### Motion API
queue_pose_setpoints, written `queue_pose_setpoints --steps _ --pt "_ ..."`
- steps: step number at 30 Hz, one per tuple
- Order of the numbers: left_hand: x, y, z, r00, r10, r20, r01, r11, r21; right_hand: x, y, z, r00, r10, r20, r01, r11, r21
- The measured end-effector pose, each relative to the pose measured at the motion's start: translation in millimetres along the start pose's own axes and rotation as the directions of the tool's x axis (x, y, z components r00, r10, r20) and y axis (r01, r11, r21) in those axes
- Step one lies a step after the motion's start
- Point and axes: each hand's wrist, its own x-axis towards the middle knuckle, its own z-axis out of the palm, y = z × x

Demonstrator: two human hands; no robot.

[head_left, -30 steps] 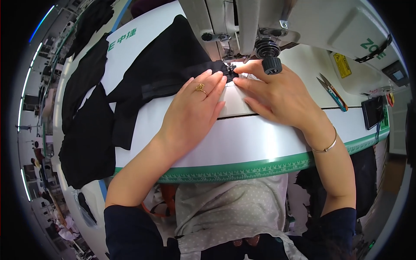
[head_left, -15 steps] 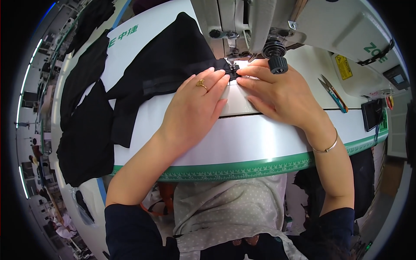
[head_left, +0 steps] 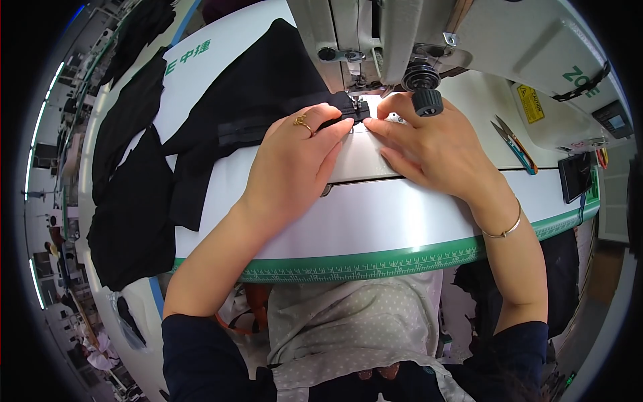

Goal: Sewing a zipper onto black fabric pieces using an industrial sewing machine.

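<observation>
Black fabric pieces (head_left: 130, 194) hang over the table's left edge at the left of the frame, and one black garment panel (head_left: 268, 87) runs from upper centre toward the needle. We see our left hand (head_left: 298, 157) lying flat on it, fingers stretched and close together, pressing the ribbed black strip (head_left: 281, 124) down rather than gripping it; a ring sits on one finger. Just right of centre, our right hand (head_left: 435, 147) rests palm down on the white sewing table (head_left: 375, 221), fingers nearly straight, fingertips touching the strip's end just beside the presser foot (head_left: 358, 107).

We judge that the seam is being fed under the sewing machine (head_left: 469, 40), the two hands steering the edge. The next move seems to call for steady, even guiding with fingertips kept off the needle line.

The needle itself is hidden behind the black knob (head_left: 423, 90) and the fingers. At the right, thread snips (head_left: 512, 144) lie well apart from the work. The machine's top is cut off.
</observation>
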Motion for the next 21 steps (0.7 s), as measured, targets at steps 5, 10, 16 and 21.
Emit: queue_pose_setpoints --steps 5,10,16,21 --pt "-0.4 -1.5 3.0 0.998 0.052 0.026 -0.053 0.998 0.028 0.1 0.3 1.6 1.000 -0.008 0.010 0.008 1.000 -0.027" --pt "-3.9 -1.9 6.7 0.993 0.111 0.038 -0.116 0.981 0.158 -0.4 -0.1 2.0 1.000 -0.018 0.003 0.018 0.999 -0.040" --pt "-6.3 -1.1 6.4 0.988 0.152 0.030 -0.155 0.965 0.213 -1.6 -0.4 1.5 0.999 -0.015 0.033 0.017 0.998 -0.065" --pt "-5.4 -0.5 3.5 0.986 0.164 0.029 -0.167 0.966 0.197 -1.8 -1.1 2.0 1.000 -0.001 0.028 0.004 0.995 -0.098"
